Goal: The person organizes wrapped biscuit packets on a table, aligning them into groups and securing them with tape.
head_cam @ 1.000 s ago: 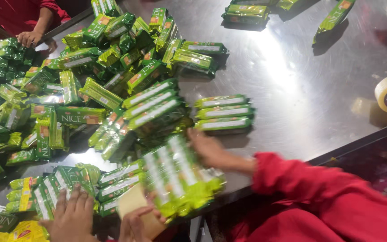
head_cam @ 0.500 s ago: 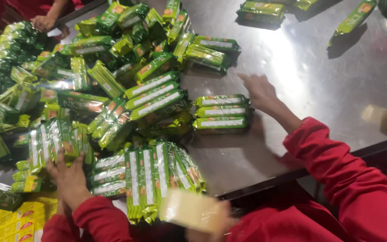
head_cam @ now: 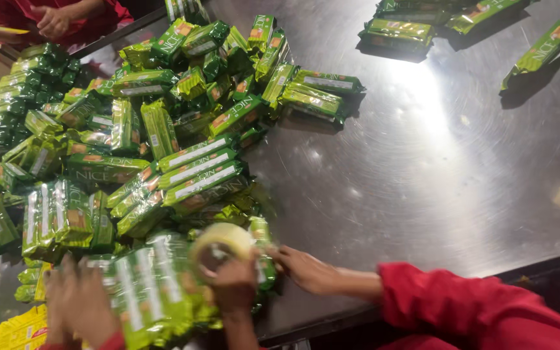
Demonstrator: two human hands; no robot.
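A: Where is the bundle (head_cam: 153, 291)?
B: At the near edge of the steel table (head_cam: 422, 162), in front of the big pile (head_cam: 131, 129) of green packets.
A: And the left hand (head_cam: 79, 304)?
B: On the bundle's left end. It is blurred, so I cannot tell whether it grips or only rests there.
A: The right hand (head_cam: 234, 285)?
B: Clenched around a tape roll (head_cam: 223, 241), held against the bundle's right end.
A: I count 3 hands there.
B: The third hand (head_cam: 306, 269), from a red sleeve on the right, is a co-worker's. It lies open beside the roll, fingers touching the packets.
A: Anything else?
B: Yellow packets (head_cam: 21, 330) at the lower left, and 1 more person's hands (head_cam: 53, 19) at the far corner.
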